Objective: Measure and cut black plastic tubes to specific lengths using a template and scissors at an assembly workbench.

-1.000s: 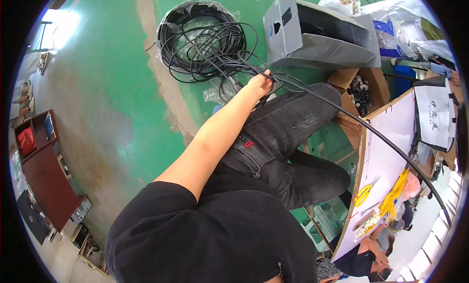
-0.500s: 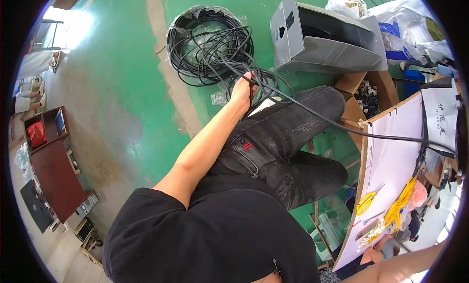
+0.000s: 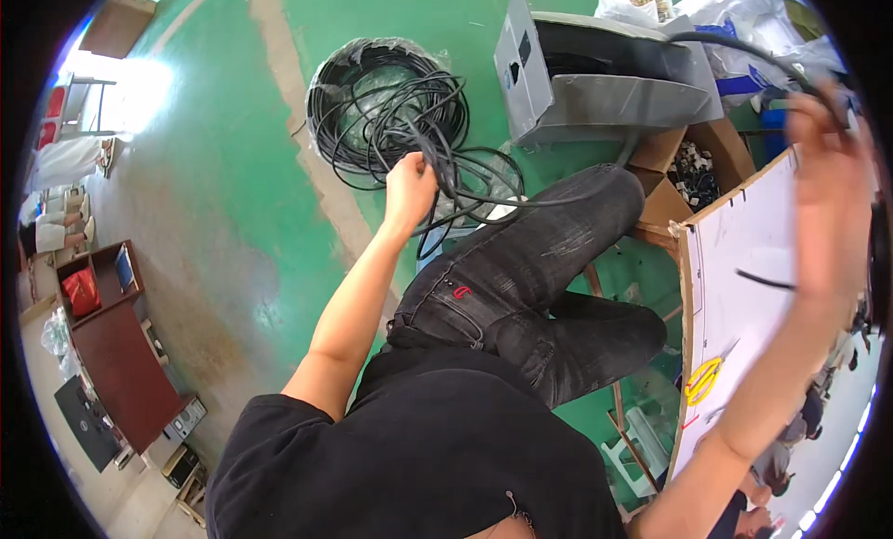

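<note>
Left hand (image 3: 410, 187) grips a cable (image 3: 484, 197) by the floor coil (image 3: 386, 111) (slack feed), right hand (image 3: 823, 148) clenches its raised end over the board (image 3: 744, 288).

Your left hand (image 3: 409, 187) grips a strand from the black cable coil (image 3: 386, 111) at upper centre; your right hand (image 3: 823, 158), blurred, holds cable at right.

coiled black cable (image 3: 381, 120): smooth, slightly glossy plastic sheath | green painted floor (image 3: 233, 213): semi-gloss, scuffed, worn to rough brown at left | grey box (image 3: 595, 79), upper centre: matt sheet metal | white board (image 3: 744, 288), right: smooth, matt, brown cardboard edge | black jeans (image 3: 530, 288): matt denim cloth
</note>
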`<action>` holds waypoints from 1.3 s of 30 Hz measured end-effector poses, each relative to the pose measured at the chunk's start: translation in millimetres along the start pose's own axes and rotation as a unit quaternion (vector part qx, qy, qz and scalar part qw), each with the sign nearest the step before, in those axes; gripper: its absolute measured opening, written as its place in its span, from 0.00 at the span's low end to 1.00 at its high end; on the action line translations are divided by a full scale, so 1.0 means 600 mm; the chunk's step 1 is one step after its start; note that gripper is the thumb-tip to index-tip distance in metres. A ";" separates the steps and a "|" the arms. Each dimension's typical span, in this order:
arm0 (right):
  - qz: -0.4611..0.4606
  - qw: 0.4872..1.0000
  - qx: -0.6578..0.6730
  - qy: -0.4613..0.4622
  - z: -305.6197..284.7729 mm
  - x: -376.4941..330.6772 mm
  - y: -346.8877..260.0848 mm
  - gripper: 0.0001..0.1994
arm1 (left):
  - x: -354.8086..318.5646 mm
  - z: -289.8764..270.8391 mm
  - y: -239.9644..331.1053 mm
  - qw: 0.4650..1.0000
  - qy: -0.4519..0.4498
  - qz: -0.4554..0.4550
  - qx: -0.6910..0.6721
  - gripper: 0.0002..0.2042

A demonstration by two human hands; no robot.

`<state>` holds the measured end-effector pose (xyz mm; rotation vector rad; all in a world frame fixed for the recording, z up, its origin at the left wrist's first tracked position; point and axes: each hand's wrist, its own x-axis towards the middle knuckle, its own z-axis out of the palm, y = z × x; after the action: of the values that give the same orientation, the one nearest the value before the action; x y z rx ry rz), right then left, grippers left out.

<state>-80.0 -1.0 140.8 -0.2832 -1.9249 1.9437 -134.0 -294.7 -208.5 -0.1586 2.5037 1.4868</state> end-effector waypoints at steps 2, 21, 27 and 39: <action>0.148 0.962 0.180 -0.146 0.024 -0.012 0.103 0.19 | -0.001 -0.036 0.002 0.969 -0.101 -0.112 -0.194 0.06; -0.088 0.889 -0.422 -0.155 0.142 -0.132 0.355 0.15 | -0.041 -0.105 0.231 0.859 -0.145 -0.095 -0.482 0.08; -0.117 0.820 -0.555 -0.073 0.027 -0.104 0.425 0.24 | -0.037 -0.231 0.327 0.592 -0.348 -0.076 -0.723 0.07; -0.159 0.961 -0.223 0.034 0.100 -0.016 0.138 0.16 | -0.028 -0.155 0.529 0.676 -0.448 0.129 -0.570 0.10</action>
<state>-106.7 -57.8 59.9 -0.1465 -2.1892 1.2732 -195.7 -223.9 109.1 0.6082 0.6295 2.2342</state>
